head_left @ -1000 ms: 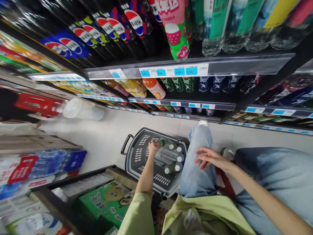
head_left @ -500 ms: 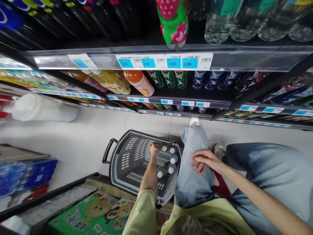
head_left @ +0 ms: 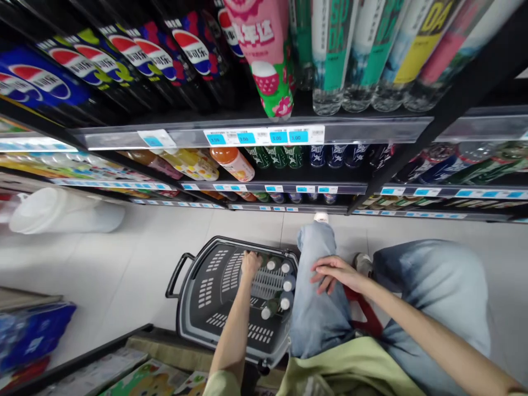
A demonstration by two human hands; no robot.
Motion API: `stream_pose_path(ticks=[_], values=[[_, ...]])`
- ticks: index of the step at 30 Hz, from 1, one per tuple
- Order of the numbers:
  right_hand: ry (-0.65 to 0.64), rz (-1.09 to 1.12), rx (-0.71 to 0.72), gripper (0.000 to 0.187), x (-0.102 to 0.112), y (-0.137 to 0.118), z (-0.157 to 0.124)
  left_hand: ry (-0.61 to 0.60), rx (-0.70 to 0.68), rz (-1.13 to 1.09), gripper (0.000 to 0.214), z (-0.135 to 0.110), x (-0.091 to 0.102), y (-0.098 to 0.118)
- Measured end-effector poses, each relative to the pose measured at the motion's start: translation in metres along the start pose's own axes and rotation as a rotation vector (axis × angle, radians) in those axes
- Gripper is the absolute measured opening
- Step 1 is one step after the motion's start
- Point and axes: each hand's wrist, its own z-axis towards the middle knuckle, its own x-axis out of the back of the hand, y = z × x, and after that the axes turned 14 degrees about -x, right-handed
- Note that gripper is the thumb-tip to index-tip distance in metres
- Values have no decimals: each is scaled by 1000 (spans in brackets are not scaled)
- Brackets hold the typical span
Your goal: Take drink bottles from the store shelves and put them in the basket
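My left hand point(head_left: 251, 265) reaches down into a dark grey shopping basket point(head_left: 193, 324), its fingers closed around the top of a dark green bottle point(head_left: 264, 259); the grip partly hides the bottle. Several white-capped bottles point(head_left: 287, 284) stand grouped at the basket's right side, and a green bottle point(head_left: 270, 308) leans near them. My right hand point(head_left: 332, 270) rests over the knee of my light blue jeans point(head_left: 317, 313), with loosely spread fingers and nothing in it.
Ahead, shelves point(head_left: 256, 135) carry rows of cola bottles point(head_left: 193, 49), soda water bottles point(head_left: 334, 60) and an orange drink bottle point(head_left: 233, 163). A white bucket point(head_left: 70, 212) is on the floor at left. Below the basket is a display of boxed goods point(head_left: 152, 379).
My view has tilted up, showing more of the upper shelf. My left hand stays inside the basket, now beside the dark green bottle. My right hand has stayed over the knee.
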Motion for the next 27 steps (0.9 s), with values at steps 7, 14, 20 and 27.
stream_pose_path(ticks=[7,14,20,27], values=[[156,22,175,43,6,-15,-2,216,-269,-51,40,-72,64,74],[777,506,680,30,75,-66,-37,394,-372,53,87,-106,29,225],[1214,490,1135,31,149,-105,-90,450,-426,78,90,-105,20,257],[1526,-44,1475,54,209,-167,-107,429,-489,-50,68,-96,33,269]])
